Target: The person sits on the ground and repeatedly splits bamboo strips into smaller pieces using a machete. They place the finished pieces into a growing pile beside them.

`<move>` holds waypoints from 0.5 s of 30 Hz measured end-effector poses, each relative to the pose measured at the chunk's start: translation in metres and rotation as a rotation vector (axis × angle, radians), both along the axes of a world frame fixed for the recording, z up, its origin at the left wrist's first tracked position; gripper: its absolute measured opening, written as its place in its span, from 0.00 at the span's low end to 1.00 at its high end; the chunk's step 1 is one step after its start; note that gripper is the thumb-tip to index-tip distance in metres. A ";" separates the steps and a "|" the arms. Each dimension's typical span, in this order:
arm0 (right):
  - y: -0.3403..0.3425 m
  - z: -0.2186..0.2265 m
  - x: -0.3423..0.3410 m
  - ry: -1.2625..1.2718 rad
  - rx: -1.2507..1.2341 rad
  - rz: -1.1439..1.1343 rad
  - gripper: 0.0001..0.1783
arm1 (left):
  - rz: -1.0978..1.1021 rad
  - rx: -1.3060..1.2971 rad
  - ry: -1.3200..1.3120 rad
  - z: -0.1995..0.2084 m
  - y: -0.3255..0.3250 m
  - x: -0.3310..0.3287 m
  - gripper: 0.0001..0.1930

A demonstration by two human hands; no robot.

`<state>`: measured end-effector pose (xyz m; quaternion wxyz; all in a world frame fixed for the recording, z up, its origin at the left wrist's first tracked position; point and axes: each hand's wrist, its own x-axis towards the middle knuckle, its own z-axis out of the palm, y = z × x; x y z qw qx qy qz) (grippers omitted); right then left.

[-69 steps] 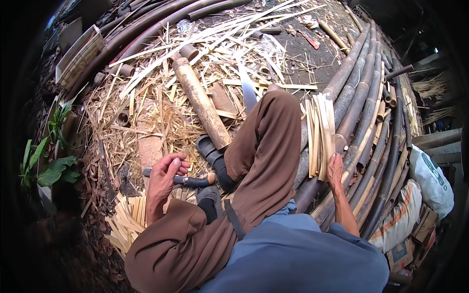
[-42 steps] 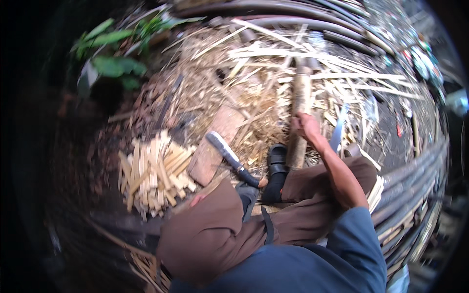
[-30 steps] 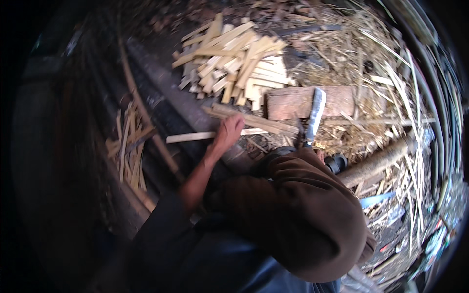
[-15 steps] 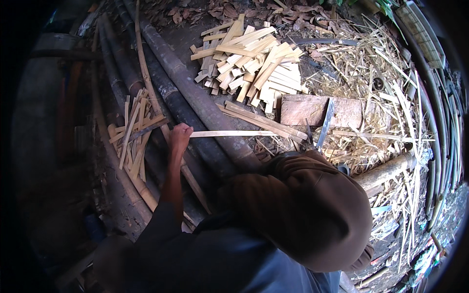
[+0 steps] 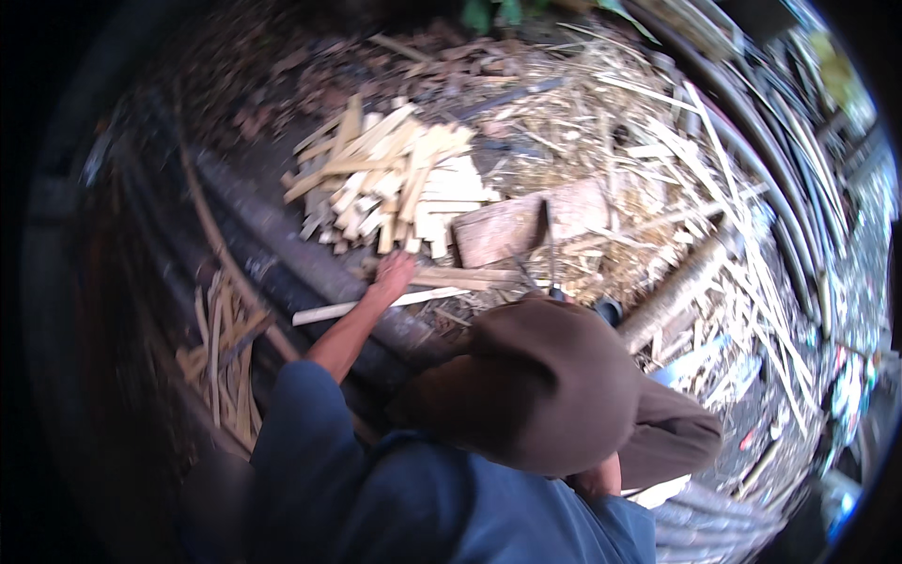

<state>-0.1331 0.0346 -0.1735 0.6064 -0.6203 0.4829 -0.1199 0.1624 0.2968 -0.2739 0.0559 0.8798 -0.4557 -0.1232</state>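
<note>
Left hand (image 5: 395, 273) moved from the end of the pale strip (image 5: 324, 312) to tan strips (image 5: 460, 276) — pale strip now loose, grip unclear; right hand hidden behind the knee (image 5: 554, 385) — grip unseen.

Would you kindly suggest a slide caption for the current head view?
Left hand by some flat strips, near a heap of pale slats and a reddish-brown board.

Beyond left hand (image 5: 396, 270), sticks (image 5: 413, 179) obstruct.
</note>
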 end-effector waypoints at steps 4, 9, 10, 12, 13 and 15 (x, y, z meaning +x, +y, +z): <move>-0.011 0.017 -0.006 0.011 0.025 -0.072 0.22 | -0.189 0.053 0.000 0.044 -0.022 0.011 0.08; -0.012 0.001 -0.016 0.001 0.097 -0.066 0.22 | -0.117 -0.043 0.069 0.123 -0.011 0.017 0.08; -0.012 0.003 -0.015 0.020 0.033 -0.082 0.22 | -0.062 -0.025 0.108 0.129 -0.013 0.015 0.07; -0.010 0.007 -0.010 -0.069 -0.002 -0.175 0.12 | -0.138 -0.229 0.123 0.137 -0.038 0.010 0.17; -0.011 0.008 -0.010 -0.011 -0.154 -0.121 0.16 | -0.154 -0.198 0.148 0.146 -0.055 0.005 0.20; -0.006 0.018 -0.001 0.014 -0.231 -0.094 0.19 | -0.209 -0.220 0.226 0.146 -0.083 0.000 0.25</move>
